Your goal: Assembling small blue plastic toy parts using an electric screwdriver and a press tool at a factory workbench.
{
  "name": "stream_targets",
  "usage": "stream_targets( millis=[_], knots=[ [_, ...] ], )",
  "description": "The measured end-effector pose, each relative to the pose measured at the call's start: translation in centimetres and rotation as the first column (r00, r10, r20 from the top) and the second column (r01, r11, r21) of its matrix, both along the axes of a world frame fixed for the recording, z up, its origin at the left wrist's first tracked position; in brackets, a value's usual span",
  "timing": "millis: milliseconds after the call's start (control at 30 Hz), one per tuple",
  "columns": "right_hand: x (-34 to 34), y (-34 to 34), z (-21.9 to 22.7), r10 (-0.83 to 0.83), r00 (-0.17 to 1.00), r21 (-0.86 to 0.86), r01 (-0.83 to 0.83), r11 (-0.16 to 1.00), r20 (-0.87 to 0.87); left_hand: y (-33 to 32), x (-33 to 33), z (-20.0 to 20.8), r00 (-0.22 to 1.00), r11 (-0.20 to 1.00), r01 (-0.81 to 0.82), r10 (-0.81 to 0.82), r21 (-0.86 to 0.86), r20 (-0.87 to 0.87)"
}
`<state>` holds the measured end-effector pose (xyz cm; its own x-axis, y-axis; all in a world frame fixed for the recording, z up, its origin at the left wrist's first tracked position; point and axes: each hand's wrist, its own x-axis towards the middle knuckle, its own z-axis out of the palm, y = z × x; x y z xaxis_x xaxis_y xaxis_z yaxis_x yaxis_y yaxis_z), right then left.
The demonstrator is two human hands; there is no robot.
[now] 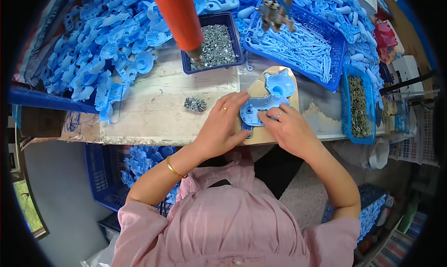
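Note:
A light blue plastic shell (281, 86), with a round cup at its upper end and a broader body below, lies in a tan board fixture (292, 97) at the table's front edge. My left hand (222, 122) rests along the shell's left side, fingers stretched out and thumb apart near the lower edge. Over the shell's lower body, my right hand (292, 131) has its fingers bent and fingertips pressed together inside it. Whatever those fingertips hold is hidden or too small to name. A small heap of metal parts (194, 104) sits left of my left hand.
An orange power screwdriver (179, 20) hangs above a dark blue tray (187, 67) of small metal parts. Behind the fixture stands a blue basket (298, 61) of thin blue plastic rods. A blue bin (345, 120) of brownish metal pieces is at right. Blue plastic parts (104, 43) pile up at left.

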<state>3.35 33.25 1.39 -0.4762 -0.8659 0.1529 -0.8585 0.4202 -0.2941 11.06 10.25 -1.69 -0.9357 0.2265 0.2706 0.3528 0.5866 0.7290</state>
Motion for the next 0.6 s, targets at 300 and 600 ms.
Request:
stream_targets(
  millis=[300,600],
  knots=[
    [-4.0,1.2,0.8,0.028,0.985,-0.166,0.0,0.986,0.169,0.1,0.3,1.4,1.0,1.0,-0.011,0.012,-0.02,0.018],
    [-17.7,1.4,-1.7,-0.438,0.866,-0.169,0.407,0.897,-0.241,1.9,0.7,2.7,1.0,1.0,-0.003,0.002,0.005,0.018]
  ],
)
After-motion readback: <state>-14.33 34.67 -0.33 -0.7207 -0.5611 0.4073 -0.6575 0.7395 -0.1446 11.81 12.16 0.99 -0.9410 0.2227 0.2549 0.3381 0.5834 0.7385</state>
